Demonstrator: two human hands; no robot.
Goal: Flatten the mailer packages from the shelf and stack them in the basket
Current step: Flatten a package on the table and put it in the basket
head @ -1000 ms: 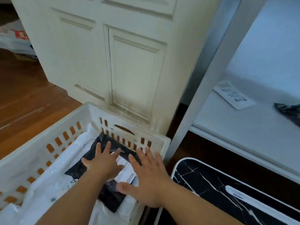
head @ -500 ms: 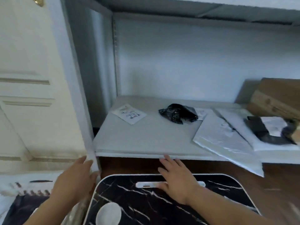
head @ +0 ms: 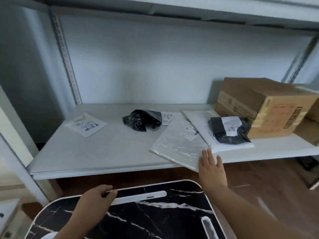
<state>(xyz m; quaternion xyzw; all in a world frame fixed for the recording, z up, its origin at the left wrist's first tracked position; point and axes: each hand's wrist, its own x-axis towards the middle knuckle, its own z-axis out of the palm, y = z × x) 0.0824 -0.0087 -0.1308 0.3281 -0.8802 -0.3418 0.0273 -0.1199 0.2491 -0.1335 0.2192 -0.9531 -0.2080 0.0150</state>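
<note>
Several mailers wait; the clear mailer [head: 179,149] looks light, limp, slippery, so pinch its overhanging corner. Right hand [head: 211,169] lies spread, empty, on it; left hand [head: 96,198] loosely curled, empty.

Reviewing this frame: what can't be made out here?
- Basket: out of the head view.
- White mailer: partly hidden under the black mailer.
- Label print: too small to read beyond the handwritten number.
- Right hand: its palm hides whether it grips the clear mailer.
- Left hand: blurred.

Shelf [head: 107,152] left-centre lies open; cardboard box [head: 264,107] probably blocks the right rear.
</note>
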